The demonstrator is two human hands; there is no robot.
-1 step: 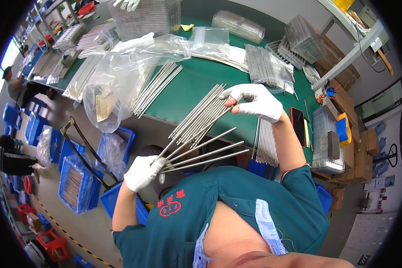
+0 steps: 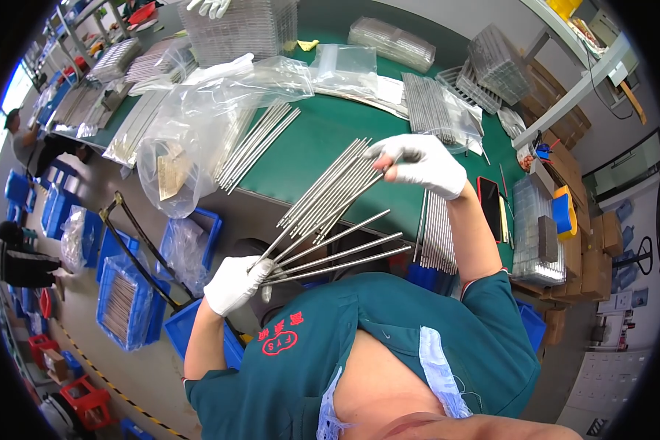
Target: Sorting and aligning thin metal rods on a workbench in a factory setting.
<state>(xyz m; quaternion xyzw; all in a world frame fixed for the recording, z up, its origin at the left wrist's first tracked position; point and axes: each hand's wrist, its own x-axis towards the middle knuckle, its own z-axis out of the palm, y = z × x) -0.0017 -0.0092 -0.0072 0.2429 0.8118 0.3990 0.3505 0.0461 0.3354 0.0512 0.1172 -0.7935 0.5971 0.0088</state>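
Both my hands wear white gloves. My left hand point(image 2: 235, 282) grips the near ends of a bunch of thin metal rods point(image 2: 330, 209), which fan out from it above the edge of the green table point(image 2: 308, 147). Three lower rods splay apart toward the right. My right hand point(image 2: 422, 163) pinches the far ends of the upper, tighter group of rods. More rods of the same kind lie loose on the table point(image 2: 257, 147), and another row point(image 2: 436, 231) lies under my right forearm.
Crumpled clear plastic bags point(image 2: 198, 125) cover the table's left. Stacked clear trays point(image 2: 539, 235) and a red-cased phone point(image 2: 489, 198) sit at the right. Blue crates point(image 2: 125, 304) stand on the floor at left. Another person's gloved hand point(image 2: 211, 6) shows at the top.
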